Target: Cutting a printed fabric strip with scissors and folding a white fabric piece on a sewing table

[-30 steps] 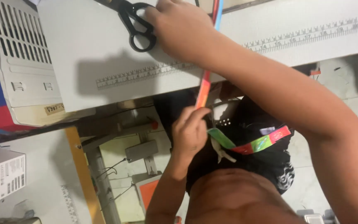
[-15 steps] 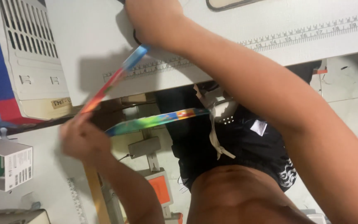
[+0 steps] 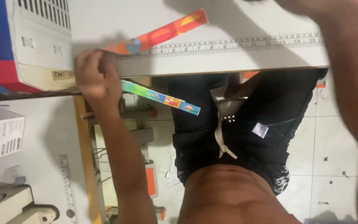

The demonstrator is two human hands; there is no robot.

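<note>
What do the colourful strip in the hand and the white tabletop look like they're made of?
The colourful strip looks like woven or printed fabric ribbon, matte: it folds sharply at the left hand and its lower end hangs free below the edge. The white tabletop looks like smooth laminate over board, slight sheen, with a printed ruler scale along its edge; the core is unclear.

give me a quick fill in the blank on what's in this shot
1. The left hand pinches a colourful ____ folded at the table edge.
2. A printed ____ scale runs along the white table.
3. The person wears ____ shorts.

Missing words: strip; ruler; black
</note>
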